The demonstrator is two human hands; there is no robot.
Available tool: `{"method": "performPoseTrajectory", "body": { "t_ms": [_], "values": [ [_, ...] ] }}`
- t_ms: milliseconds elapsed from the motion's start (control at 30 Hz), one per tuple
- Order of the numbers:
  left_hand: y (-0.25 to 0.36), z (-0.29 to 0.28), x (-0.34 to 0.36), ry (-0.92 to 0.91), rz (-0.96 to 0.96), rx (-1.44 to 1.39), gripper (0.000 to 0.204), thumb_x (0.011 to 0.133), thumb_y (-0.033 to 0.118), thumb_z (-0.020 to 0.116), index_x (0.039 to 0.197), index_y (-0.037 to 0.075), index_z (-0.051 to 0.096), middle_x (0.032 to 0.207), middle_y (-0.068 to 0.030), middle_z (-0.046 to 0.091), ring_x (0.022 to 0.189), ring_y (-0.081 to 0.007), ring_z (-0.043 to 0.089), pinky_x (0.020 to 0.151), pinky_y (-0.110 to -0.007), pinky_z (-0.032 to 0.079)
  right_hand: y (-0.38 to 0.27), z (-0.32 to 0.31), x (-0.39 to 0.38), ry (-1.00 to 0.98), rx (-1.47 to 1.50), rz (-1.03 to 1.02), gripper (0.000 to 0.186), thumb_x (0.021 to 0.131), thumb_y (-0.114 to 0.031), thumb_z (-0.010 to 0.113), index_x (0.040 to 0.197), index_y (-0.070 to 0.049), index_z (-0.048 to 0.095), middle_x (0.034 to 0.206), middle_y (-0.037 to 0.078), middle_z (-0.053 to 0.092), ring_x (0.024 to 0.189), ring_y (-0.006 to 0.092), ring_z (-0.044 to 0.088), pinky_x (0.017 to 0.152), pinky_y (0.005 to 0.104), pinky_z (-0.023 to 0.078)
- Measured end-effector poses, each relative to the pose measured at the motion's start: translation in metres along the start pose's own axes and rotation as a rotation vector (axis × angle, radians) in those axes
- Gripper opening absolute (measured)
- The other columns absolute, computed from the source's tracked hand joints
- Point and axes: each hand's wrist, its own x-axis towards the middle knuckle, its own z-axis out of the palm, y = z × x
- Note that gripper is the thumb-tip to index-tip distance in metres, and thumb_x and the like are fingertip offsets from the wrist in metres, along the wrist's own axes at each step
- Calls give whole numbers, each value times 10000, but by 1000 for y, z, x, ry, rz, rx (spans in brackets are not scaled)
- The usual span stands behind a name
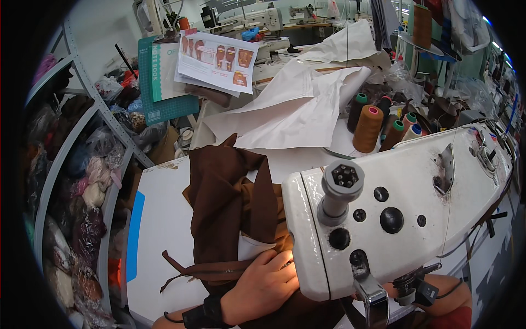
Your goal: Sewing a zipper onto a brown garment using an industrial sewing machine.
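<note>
My left hand (264,288) lies on a dark brown garment piece (219,203) beside the sewing machine head (378,219). Its fingers are bent and drawn together on the cloth by a zipper (222,270), the fingertips partly under the lit edge of the machine. The zipper's tape ends trail off to the left. Lighter brown cloth (257,204) and a white patch (253,247) show among the dark folds. Of my right arm, the forearm (452,296) reaches in behind the machine, which hides the right hand's fingers and whatever they touch.
Thread cones (367,129) stand behind the machine. Crumpled white sheet material (290,109) covers the table's back. Printed pages (216,60) hang beside a green cutting mat (170,109). On the left, a metal rack (98,104) holds bagged materials. Blue tape (135,236) marks the white tabletop's left edge.
</note>
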Motion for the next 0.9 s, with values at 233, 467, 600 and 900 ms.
{"method": "performPoseTrajectory", "body": {
  "t_ms": [233, 467, 600, 900],
  "values": [
    [-6, 11, -4, 9, 3, 31, 60, 817, 116, 629, 855, 74, 648, 921, -25, 589, 1110, -252, 546, 908, -372, 473, -9, -30, 20, -176, 136, 194, 240, 901, -255, 620, 692, -156, 556, 604, 35, 559, 484, 225, 582, 382, 393, 428],
    [-1, 4, -1, 24, 2, 70, 80, 812, 118, 638, 876, 76, 662, 942, -23, 608, 1115, -249, 548, 913, -373, 474, -6, -19, 14, -78, 53, 126, 197, 904, -260, 614, 740, -157, 578, 605, 29, 559, 480, 230, 579, 379, 396, 434],
    [1, -3, 1, 26, 12, 40, 82, 807, 122, 642, 874, 78, 661, 937, -25, 608, 1113, -250, 551, 911, -373, 477, -2, -3, 0, -115, 36, 71, 148, 887, -253, 621, 782, -153, 592, 643, 29, 570, 484, 227, 576, 377, 395, 429],
    [-6, 11, -2, 44, 22, 34, 59, 779, 121, 644, 803, 67, 654, 914, -32, 606, 1072, -262, 567, 902, -373, 482, -8, -31, 18, -138, 109, 144, 141, 886, -247, 620, 787, -150, 591, 653, 30, 573, 485, 226, 575, 376, 397, 426]
  ]
}}
